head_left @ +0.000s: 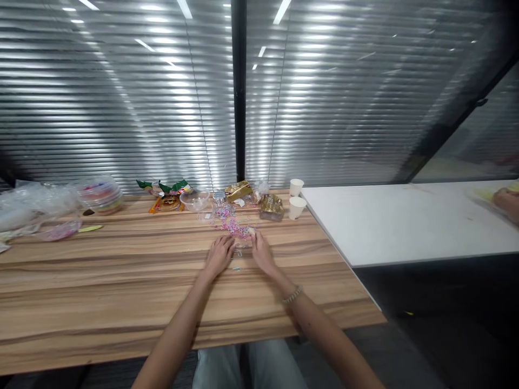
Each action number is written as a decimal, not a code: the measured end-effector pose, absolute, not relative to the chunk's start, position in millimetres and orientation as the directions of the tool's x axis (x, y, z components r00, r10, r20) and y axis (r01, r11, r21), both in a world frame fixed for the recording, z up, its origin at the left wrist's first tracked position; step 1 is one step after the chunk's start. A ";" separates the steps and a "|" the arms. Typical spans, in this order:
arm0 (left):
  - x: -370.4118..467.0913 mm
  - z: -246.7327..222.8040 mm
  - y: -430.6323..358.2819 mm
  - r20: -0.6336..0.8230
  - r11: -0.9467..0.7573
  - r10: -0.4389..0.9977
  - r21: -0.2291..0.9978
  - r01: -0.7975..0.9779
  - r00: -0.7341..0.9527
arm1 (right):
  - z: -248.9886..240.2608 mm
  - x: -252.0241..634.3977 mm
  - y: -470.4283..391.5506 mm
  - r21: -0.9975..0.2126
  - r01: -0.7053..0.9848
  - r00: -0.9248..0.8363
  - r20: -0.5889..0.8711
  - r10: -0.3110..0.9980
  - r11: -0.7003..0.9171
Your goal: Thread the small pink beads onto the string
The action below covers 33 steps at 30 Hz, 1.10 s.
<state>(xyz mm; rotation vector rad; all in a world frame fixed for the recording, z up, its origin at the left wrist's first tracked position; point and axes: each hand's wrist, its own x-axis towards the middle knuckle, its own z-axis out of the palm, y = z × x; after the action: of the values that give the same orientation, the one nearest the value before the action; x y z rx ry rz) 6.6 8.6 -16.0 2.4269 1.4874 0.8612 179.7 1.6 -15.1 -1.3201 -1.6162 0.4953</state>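
A loose pile of tiny pink, purple and white pieces lies on the wooden table, too small for me to tell their kind. My left hand rests palm down at the pile's near left edge, fingers lying on the tabletop. At the near right edge, my right hand is closed, with a small whitish piece at its fingertips. Between the hands lie a few small pale, clip-like pieces. Just behind the pile are a clear jar and a small clear lid.
Along the back stand a clear bowl, gold packets, green-topped snack bags and paper cups. Stacked tubs and plastic bags sit left. A white table adjoins on the right, with another person's hand.
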 end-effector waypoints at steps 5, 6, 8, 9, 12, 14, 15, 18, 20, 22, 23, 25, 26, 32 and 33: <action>8.3 -14.7 7.4 0.365 -0.484 0.862 0.386 0.786 0.351 | -21.4 178.1 3.3 -0.768 0.548 0.024 0.412 0.911 0.333; 8.7 -14.6 7.3 0.368 -0.485 0.862 0.392 0.782 0.350 | -22.4 177.8 3.7 -0.763 0.550 0.022 0.420 0.907 0.340; 9.3 -14.6 7.3 0.369 -0.485 0.862 0.398 0.779 0.348 | -23.7 177.4 4.2 -0.759 0.551 0.018 0.427 0.904 0.347; 9.4 -14.8 7.4 0.367 -0.484 0.863 0.395 0.781 0.348 | -23.9 177.4 4.3 -0.760 0.551 0.017 0.423 0.906 0.345; 8.6 -14.7 8.0 0.364 -0.478 0.866 0.397 0.783 0.344 | -22.7 177.7 3.9 -0.769 0.551 0.017 0.399 0.917 0.325; 7.7 -13.3 8.4 0.370 -0.475 0.870 0.449 0.757 0.327 | -20.8 178.5 3.2 -0.780 0.545 0.029 0.385 0.922 0.308; 7.3 -11.9 8.4 0.372 -0.470 0.875 0.495 0.731 0.310 | -19.5 179.0 2.8 -0.790 0.537 0.038 0.375 0.926 0.297; 7.6 -5.2 7.7 0.350 -0.426 0.904 0.687 0.589 0.245 | -14.9 180.3 2.2 -0.850 0.458 0.061 0.322 0.945 0.260; 8.7 0.0 6.4 0.301 -0.373 0.926 0.821 0.432 0.228 | -11.4 180.5 2.3 -0.904 0.355 0.066 0.278 0.958 0.238; 10.0 3.9 5.1 0.245 -0.305 0.938 0.920 0.248 0.245 | -7.9 180.1 2.4 -0.950 0.218 0.042 0.236 0.971 0.222; 10.4 5.1 4.5 0.218 -0.265 0.941 0.950 0.163 0.260 | -6.2 179.7 2.5 -0.969 0.141 0.017 0.208 0.978 0.204; 10.8 6.0 3.7 0.164 -0.179 0.945 0.983 0.029 0.282 | -3.0 178.8 2.2 -0.992 -0.012 -0.036 0.129 0.991 0.129; 10.8 5.9 3.5 0.135 -0.136 0.948 0.991 -0.017 0.289 | -1.5 178.4 1.9 -0.994 -0.079 -0.059 0.084 0.995 0.079; 10.8 3.9 4.2 0.044 0.006 0.946 0.988 -0.153 0.320 | 5.5 177.6 -1.1 -0.954 -0.288 -0.126 -0.052 0.991 -0.087; 10.9 3.6 4.5 0.042 0.009 0.945 0.988 -0.155 0.325 | 6.2 177.6 -1.6 -0.951 -0.295 -0.133 -0.059 0.989 -0.097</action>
<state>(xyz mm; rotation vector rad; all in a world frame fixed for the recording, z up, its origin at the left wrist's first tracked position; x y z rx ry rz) 10.9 4.5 3.6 1.2472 0.8440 1.0424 177.6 -1.6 6.2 -0.9736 -1.0260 1.4859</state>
